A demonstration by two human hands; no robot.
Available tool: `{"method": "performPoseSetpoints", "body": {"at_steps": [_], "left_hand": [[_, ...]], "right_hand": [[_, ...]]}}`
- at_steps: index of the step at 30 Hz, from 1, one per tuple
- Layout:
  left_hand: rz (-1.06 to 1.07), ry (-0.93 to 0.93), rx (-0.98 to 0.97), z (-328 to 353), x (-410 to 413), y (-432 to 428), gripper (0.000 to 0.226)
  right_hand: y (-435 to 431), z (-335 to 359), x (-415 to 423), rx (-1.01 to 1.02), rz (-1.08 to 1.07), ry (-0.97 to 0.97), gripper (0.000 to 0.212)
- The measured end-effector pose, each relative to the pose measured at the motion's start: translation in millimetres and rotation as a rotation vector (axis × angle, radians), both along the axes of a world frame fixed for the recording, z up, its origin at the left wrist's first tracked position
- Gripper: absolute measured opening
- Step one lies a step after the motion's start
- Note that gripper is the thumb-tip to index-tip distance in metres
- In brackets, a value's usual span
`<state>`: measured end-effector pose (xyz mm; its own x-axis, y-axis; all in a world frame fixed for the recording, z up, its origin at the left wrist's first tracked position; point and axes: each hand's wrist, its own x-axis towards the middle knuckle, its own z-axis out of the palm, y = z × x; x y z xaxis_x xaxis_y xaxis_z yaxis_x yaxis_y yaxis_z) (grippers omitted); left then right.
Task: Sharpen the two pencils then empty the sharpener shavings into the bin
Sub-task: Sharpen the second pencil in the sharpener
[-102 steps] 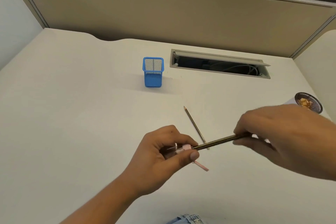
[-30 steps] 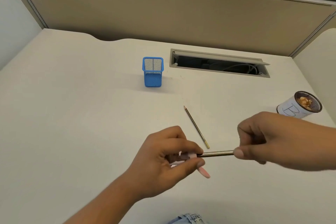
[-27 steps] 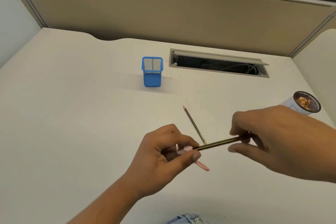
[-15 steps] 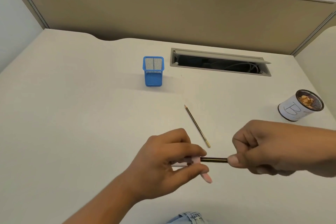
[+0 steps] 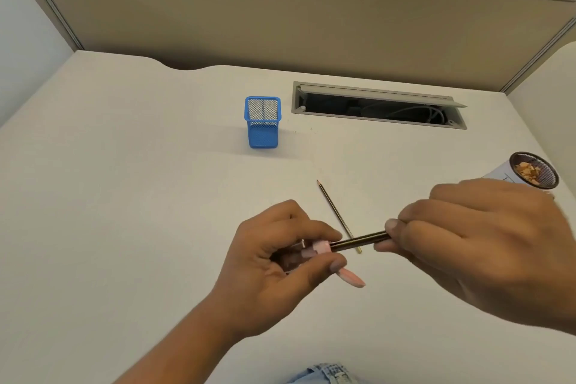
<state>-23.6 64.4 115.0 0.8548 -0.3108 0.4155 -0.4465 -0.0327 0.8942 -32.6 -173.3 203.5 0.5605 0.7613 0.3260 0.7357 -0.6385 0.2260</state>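
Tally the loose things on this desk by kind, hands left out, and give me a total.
Pencils: 2, a dark striped pencil held by the right hand, and a thin dark pencil lying on the desk.
Sharpeners: 1, a pink plastic sharpener in the left hand.
Containers: 2, a blue mesh pen holder and a white round bin with shavings.
Total: 5

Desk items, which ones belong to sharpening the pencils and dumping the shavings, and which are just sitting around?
Part of the job:
- left hand holding the pink sharpener
- right hand holding the dark pencil in it
- second pencil lying on the desk
- bin with shavings

Just lying about:
- blue mesh holder
- open cable tray
- pink piece beneath the left hand
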Motion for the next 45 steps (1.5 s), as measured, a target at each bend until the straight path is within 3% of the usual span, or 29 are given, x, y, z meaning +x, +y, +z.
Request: {"method": "performPoseSetpoints", "body": {"at_steps": [2,6,8,10,15,20,32,39,45], "left_hand": [[0.002,-0.060,0.063,-2,2,0,0.018],[-0.089,-0.268,0.255,-5,7,4,0.017],[-0.118,-0.328,0.299,-5,9,5,0.017],[-0.109,-0.331,0.318,-7,12,7,0.018],[-0.057,-0.249,0.285,-10,19,12,0.029],[0.014,-0.123,0.126,-12,26,14,0.030],[0.121,0.220,0.001,-36,28,-1,0.035],[0.072,0.222,0.049,-31,31,-2,0.035],[-0.005,0.187,0.098,-24,32,-3,0.034]], "right_hand": [[5,-2,-3,0.055,-0.202,0.240,0.028],[15,4,10,0.406,-0.797,1.336,0.041],[11,6,18,0.453,-0.854,1.622,0.047],[12,8,22,0.390,-0.813,1.567,0.044],[21,10,20,0.283,-0.718,1.193,0.024],[16,10,19,0.235,-0.688,0.935,0.027],[9,-36,24,0.743,-0.689,0.989,0.009],[10,-24,17,0.381,-0.580,0.727,0.018],[4,-19,22,0.246,-0.477,0.578,0.015]]}}
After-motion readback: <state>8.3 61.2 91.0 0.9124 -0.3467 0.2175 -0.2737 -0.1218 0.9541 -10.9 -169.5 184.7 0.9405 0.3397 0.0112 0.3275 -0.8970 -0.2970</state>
